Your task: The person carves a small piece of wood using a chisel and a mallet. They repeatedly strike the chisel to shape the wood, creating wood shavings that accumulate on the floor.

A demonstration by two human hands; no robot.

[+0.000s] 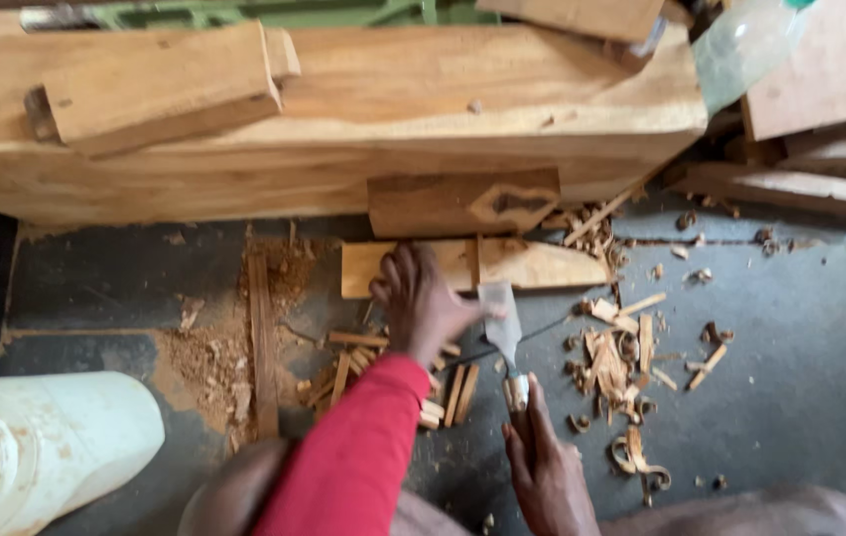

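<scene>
My left hand (pixel 421 303), in a red sleeve, presses down on a flat pale wooden piece (pixel 532 266) lying on the grey floor. My right hand (pixel 545 465) grips the handle of a wide flat chisel (pixel 501 323), whose metal blade points up toward that piece, just right of my left fingers. Thin wood strips (pixel 455 389) and curled shavings (pixel 613 355) lie around both hands.
A big thick timber slab (pixel 423 89) runs across the top, with a smaller block (pixel 160 84) on it and a dark block (pixel 462 201) leaning at its base. A white plastic container (pixel 41 447) sits lower left. Boards (pixel 820 99) are stacked at the right. Sawdust (pixel 214 362) covers the floor left.
</scene>
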